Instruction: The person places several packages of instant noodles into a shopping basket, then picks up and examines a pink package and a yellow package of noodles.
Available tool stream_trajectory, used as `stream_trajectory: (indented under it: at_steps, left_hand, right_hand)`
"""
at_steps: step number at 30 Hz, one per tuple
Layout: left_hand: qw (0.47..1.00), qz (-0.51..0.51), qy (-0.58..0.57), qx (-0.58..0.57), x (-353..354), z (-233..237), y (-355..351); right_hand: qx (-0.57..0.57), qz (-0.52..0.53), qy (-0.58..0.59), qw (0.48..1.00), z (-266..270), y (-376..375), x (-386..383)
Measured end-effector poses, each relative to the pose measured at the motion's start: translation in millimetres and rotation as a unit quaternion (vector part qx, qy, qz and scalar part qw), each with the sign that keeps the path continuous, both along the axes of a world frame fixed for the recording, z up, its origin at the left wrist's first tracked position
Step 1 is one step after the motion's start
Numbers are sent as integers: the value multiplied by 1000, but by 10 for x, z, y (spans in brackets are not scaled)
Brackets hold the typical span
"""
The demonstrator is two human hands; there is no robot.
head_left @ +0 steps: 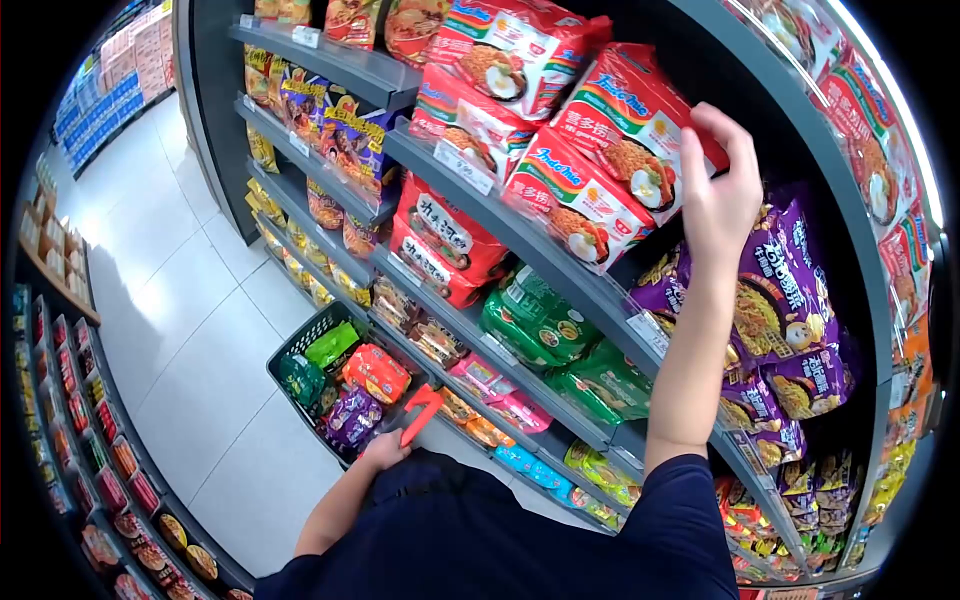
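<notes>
My left hand (384, 452) is closed around the red handle (422, 408) of a dark green shopping basket (292, 345) at my left side. In the basket lie a bright green pack (332, 346), a red-orange pack (377, 373), a purple pack (352, 414) and a dark green pack (302, 382). My right hand (724, 195) is raised to the upper shelf, its thumb and fingers curved apart at the right end of a red and white instant noodle pack (632, 135). That pack leans on top of another red and white noodle pack (578, 205).
Purple noodle packs (785, 290) stand right of my forearm. Lower shelves hold red packs (445, 240) and green packs (540, 315). The grey shelf edge (560, 262) runs diagonally before me. Pale floor tiles (190, 370) lie left, with another shelf (90, 450) across the aisle.
</notes>
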State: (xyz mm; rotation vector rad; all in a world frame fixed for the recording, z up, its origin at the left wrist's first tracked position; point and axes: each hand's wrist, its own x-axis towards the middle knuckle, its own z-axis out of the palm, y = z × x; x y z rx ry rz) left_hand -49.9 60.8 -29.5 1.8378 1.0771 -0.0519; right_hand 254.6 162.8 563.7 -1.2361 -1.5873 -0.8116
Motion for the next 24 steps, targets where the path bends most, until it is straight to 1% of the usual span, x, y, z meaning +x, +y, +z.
stream_trajectory:
  at_steps: [1,2,3,5,6,7,8,9,10,11,12,13,15,17,19,21,24]
  left_hand:
    - [1000,-17,-12,-1,-25,-24,31]
    - [999,-31,-20,-9,-37,125,79]
    - [999,-43,-16,-21,-40,141,109]
    - [998,-55,-10,-32,-33,161,152]
    - [998,-64,-21,-17,-30,51,161]
    - [997,-67,-32,-7,-26,-105,152]
    - [993,-101,-50,-42,-37,-193,195]
    - [993,-85,-82,1,-30,-346,151]
    - [988,-108,-108,-9,-6,-385,190]
    - [980,-119,-160,-21,-31,-275,217]
    - [984,-101,-147,-20,-46,-244,202]
    - [987,-87,-135,-16,-80,-232,177]
    - [990,-64,-126,4,-179,-139,134]
    - [993,-55,-104,-8,-273,-8,130]
    - [993,-55,-101,-17,-331,50,145]
    - [993,-50,-107,-31,-357,93,139]
    - [992,-42,-116,-40,-367,84,145]
  right_hand:
    - [-36,-62,-13,997,102,111,82]
    - [-66,-146,-51,986,193,225,99]
    - [-95,-230,-89,964,274,336,120]
    - [-173,-310,-128,926,333,597,303]
    - [-351,-275,-40,894,501,603,167]
    - [-351,-262,-77,895,476,728,392]
    - [-391,-242,-48,887,439,830,588]
    - [-411,-211,-72,884,447,838,595]
    - [-431,-179,-95,879,456,843,604]
    - [-389,-180,-109,897,461,863,724]
    - [-397,-196,-132,887,498,851,758]
    - [-359,-244,-194,880,521,855,825]
    - [-303,-347,-227,858,491,715,729]
    - [-296,-331,-192,875,516,514,710]
    - [-267,-348,-181,880,582,307,587]
    - [-250,-354,-198,879,627,41,293]
    - [-290,-305,-48,906,679,-357,-117]
